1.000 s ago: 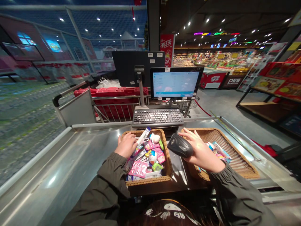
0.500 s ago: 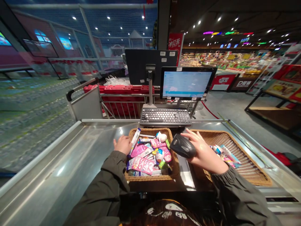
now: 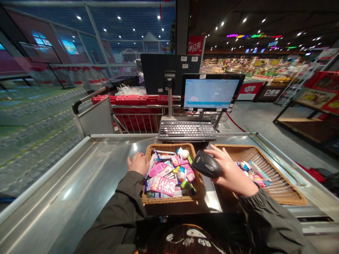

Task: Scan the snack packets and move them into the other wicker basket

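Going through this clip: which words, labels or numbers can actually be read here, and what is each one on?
"冰红茶" on the red hanging banner.
"D" followed by blurred characters on the dark counter sign.
Too blurred or small to read: the monitor screen, the pink packets, the white print at the bottom of the view.

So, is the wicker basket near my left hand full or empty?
Nearly full: the wicker basket is heaped with pink packets and other small wrapped items up to its rim.

The person wears a dark olive jacket [image 3: 116, 208] with wrinkled sleeves and gathered cuffs [image 3: 247, 199]; the left hand [image 3: 137, 163] and right hand [image 3: 233, 176] are bare; a dark item with white print [image 3: 189, 238] shows below.
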`<state>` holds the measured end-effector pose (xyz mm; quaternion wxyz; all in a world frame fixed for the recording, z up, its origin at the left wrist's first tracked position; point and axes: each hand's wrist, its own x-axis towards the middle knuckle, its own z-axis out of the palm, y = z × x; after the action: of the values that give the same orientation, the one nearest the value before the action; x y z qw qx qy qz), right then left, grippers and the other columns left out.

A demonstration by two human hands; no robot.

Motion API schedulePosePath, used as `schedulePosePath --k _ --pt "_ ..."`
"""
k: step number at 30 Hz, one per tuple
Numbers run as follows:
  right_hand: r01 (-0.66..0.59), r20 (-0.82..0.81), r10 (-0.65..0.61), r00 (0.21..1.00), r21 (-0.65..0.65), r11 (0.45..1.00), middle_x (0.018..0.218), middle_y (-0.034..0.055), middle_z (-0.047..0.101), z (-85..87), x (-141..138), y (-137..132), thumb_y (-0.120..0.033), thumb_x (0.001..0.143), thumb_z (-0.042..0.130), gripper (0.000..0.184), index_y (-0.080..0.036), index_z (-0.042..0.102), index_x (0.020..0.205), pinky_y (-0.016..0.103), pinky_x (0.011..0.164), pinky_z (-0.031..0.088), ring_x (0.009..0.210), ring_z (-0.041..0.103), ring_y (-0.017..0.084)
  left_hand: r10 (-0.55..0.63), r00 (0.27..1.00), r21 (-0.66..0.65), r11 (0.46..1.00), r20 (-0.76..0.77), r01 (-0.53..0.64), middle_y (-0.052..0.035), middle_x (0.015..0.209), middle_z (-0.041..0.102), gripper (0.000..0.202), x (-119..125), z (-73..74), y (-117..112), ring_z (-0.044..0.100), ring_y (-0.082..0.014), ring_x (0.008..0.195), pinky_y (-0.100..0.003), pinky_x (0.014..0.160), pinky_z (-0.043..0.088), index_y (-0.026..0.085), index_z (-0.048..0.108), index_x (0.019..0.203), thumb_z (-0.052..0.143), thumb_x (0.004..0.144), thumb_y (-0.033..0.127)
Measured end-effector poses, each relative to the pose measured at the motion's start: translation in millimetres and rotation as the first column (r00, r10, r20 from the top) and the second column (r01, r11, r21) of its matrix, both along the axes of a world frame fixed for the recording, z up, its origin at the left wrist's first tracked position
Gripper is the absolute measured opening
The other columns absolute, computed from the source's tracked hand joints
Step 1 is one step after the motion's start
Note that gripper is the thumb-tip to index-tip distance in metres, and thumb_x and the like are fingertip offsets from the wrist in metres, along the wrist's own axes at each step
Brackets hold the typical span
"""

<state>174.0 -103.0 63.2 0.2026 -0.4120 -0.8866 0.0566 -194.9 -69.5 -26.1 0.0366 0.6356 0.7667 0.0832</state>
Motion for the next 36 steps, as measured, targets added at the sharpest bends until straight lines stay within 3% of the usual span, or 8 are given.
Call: schedulePosePath --k 7,11,15,21,26,32,36 --pt "0.069 -0.031 -0.068 0.997 0.012 0.998 0.141 0.0144 0.051 -1.8 18.6 -3.5 -0.019 0.074 0.060 0.052 -0.021 0.057 0.125 0.069 0.113 0.022 0.144 0.029 0.038 -0.186 0.981 0.146 0.974 0.059 0.176 -0.0091 0.137 0.056 0.012 24.4 37.1 -2.4 0.038 -0.0328 0.138 -0.070 0.110 0.021 0.022 0.064 0.083 0.055 0.086 0.029" --pt "0.152 -0.041 -0.151 0.988 0.035 0.988 0.141 0.0132 0.051 1.4 45.0 -10.5 -0.019 0.074 0.061 0.052 -0.022 0.056 0.126 0.069 0.112 0.022 0.144 0.030 0.037 -0.378 0.923 0.189 0.914 0.073 0.359 -0.0076 0.138 0.056 0.010 64.5 59.1 1.9 0.037 -0.0322 0.140 -0.069 0.111 0.021 0.023 0.064 0.085 0.056 0.086 0.030" --pt "0.223 -0.065 -0.218 0.974 0.086 0.971 0.140 0.0135 0.053 4.9 79.4 -19.6 -0.024 0.079 0.060 0.045 -0.022 0.057 0.124 0.067 0.113 0.023 0.143 0.032 0.037 -0.545 0.835 0.174 0.832 0.079 0.527 -0.0072 0.139 0.056 0.011 117.5 68.0 12.9 0.035 -0.0309 0.141 -0.067 0.112 0.019 0.023 0.064 0.087 0.057 0.087 0.031" --pt "0.343 -0.095 -0.335 0.937 0.077 0.936 0.140 0.0136 0.052 1.0 132.8 -34.6 -0.025 0.075 0.065 0.056 -0.023 0.052 0.130 0.065 0.114 0.022 0.142 0.032 0.038 -0.721 0.689 0.111 0.692 0.070 0.713 -0.0046 0.139 0.055 0.010 203.0 60.0 33.2 0.033 -0.0288 0.142 -0.064 0.115 0.013 0.024 0.066 0.090 0.060 0.086 0.031" --pt "0.441 -0.095 -0.437 0.895 0.033 0.897 0.141 0.0127 0.051 -2.7 169.7 -47.1 -0.022 0.076 0.060 0.052 -0.023 0.054 0.128 0.065 0.115 0.022 0.143 0.032 0.038 -0.819 0.568 0.078 0.573 0.080 0.816 -0.0050 0.138 0.056 0.011 274.0 47.2 54.0 0.034 -0.0289 0.142 -0.064 0.116 0.013 0.023 0.066 0.090 0.062 0.085 0.032" --pt "0.510 -0.114 -0.505 0.856 0.014 0.860 0.140 0.0126 0.052 -10.6 209.6 -53.6 -0.029 0.079 0.063 0.049 -0.023 0.054 0.127 0.066 0.116 0.017 0.143 0.031 0.038 -0.901 0.422 -0.033 0.421 0.102 0.906 -0.0067 0.135 0.058 0.012 352.7 23.3 83.3 0.034 -0.0318 0.141 -0.064 0.115 0.016 0.022 0.069 0.088 0.065 0.082 0.032" --pt "0.532 -0.126 -0.527 0.840 0.001 0.847 0.141 0.0119 0.052 -17.3 233.0 -53.4 -0.025 0.078 0.063 0.057 -0.024 0.048 0.132 0.063 0.117 0.018 0.144 0.031 0.036 -0.924 0.376 -0.110 0.368 0.067 0.923 -0.0081 0.134 0.058 0.013 390.2 5.7 96.4 0.034 -0.0320 0.141 -0.064 0.115 0.017 0.021 0.070 0.088 0.066 0.080 0.030"
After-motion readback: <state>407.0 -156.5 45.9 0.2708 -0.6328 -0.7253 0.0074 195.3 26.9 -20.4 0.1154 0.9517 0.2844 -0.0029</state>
